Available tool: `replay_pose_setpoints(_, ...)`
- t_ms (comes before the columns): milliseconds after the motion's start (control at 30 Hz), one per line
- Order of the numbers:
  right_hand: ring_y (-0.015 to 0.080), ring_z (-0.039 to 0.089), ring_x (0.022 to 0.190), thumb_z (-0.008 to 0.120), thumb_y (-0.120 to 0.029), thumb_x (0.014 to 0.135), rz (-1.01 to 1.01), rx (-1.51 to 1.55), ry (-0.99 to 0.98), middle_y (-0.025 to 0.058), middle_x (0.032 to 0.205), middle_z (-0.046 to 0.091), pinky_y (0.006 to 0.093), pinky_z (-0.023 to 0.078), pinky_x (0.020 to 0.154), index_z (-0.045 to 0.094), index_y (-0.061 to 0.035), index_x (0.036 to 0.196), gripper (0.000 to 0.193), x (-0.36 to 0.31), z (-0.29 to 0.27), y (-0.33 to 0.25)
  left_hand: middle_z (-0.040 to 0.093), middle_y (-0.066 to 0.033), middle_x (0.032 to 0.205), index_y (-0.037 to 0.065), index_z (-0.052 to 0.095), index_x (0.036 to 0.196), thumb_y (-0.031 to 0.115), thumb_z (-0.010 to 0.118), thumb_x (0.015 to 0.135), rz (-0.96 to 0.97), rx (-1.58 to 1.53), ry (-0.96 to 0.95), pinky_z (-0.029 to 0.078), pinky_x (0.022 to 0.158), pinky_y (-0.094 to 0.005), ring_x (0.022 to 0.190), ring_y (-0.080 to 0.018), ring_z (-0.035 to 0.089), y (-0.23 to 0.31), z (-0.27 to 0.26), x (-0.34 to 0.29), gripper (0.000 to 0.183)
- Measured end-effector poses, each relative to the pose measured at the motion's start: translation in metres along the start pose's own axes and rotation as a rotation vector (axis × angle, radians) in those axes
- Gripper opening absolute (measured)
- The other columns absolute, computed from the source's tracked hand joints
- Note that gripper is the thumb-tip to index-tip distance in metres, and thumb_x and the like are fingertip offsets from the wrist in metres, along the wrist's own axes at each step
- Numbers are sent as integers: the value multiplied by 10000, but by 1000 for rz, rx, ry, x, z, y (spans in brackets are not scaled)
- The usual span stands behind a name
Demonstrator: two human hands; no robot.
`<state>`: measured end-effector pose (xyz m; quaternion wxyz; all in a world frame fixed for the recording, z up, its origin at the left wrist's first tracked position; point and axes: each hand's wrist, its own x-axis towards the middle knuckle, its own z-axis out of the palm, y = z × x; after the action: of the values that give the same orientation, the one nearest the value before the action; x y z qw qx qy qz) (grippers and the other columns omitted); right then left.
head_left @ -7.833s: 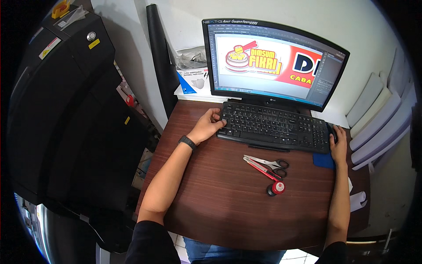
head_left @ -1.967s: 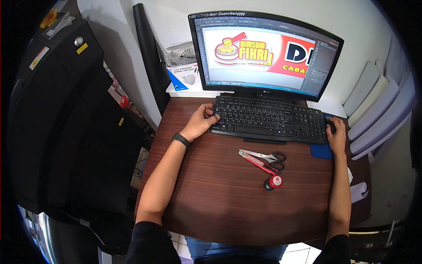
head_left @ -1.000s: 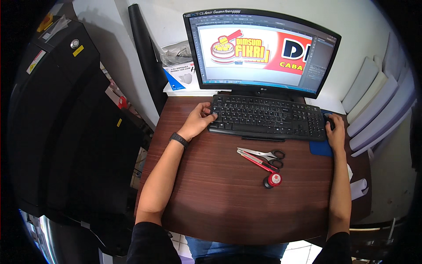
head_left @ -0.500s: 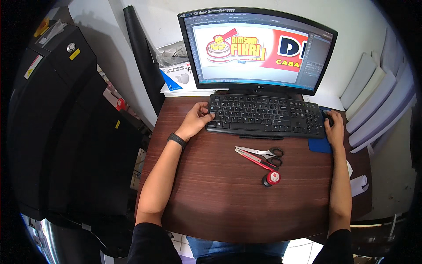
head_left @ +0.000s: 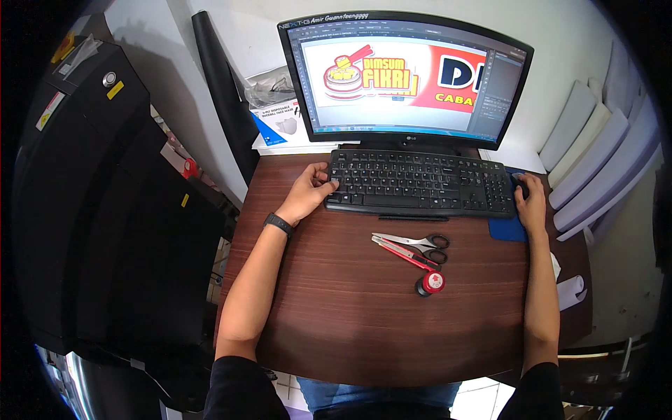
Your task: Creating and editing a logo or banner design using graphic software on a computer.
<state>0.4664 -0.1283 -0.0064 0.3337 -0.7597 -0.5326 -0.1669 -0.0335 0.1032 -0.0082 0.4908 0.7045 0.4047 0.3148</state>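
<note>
My left hand (head_left: 308, 191) rests at the left end of a black keyboard (head_left: 420, 183), its thumb over the lower left keys and its fingers slightly bent at the edge. It holds nothing. At the keyboard's right end, my right hand (head_left: 530, 203) curls over a dark computer mouse (head_left: 520, 187), mostly covered by the fingers, on a blue mouse pad (head_left: 507, 229). Behind the keyboard stands a monitor (head_left: 409, 78) showing a design program with a red, yellow and white banner that has a food-bowl picture and lettering.
Scissors (head_left: 422, 242), a red cutter knife (head_left: 406, 253) and a small red-and-black round object (head_left: 432, 283) lie on the brown desk (head_left: 336, 301). A face-mask box (head_left: 281, 124) stands left of the monitor. Rolled sheets (head_left: 595, 164) lean at right; a large black machine (head_left: 105, 210) stands at left.
The whole view has shifted very slightly. Both hands keep their places at the keyboard and on the mouse, and the screen looks the same.
</note>
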Motion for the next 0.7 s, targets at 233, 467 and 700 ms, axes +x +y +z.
replay_pose_setpoints(233, 390, 594, 1214, 635, -72, 911, -3, -4, -1, 192, 1299, 623, 427, 475, 1043, 658, -13, 1188, 283, 0, 1, 0, 571, -53, 1092, -62, 469, 1443, 218, 769, 896, -6, 30, 2, 488, 842, -270, 916, -124, 531, 0, -1, 0, 684)
replay_pose_setpoints(467, 394, 598, 1210, 642, -73, 905, -7, 1, 10, 197, 1294, 625, 434, 478, 1040, 654, -12, 1192, 294, 0, 0, 2, 575, -54, 1094, -62, 468, 1444, 229, 766, 898, -3, 15, 2, 489, 847, -276, 913, -127, 530, 2, 1, 0, 687)
replay_pose_setpoints(700, 395, 600, 1211, 640, -73, 903, -5, 21, 13, 206, 1299, 624, 436, 478, 1041, 656, -8, 1195, 300, 0, 1, 2, 584, -50, 1082, -60, 469, 1440, 216, 767, 898, -1, 4, 4, 488, 840, -273, 910, -125, 534, -1, -1, 0, 678)
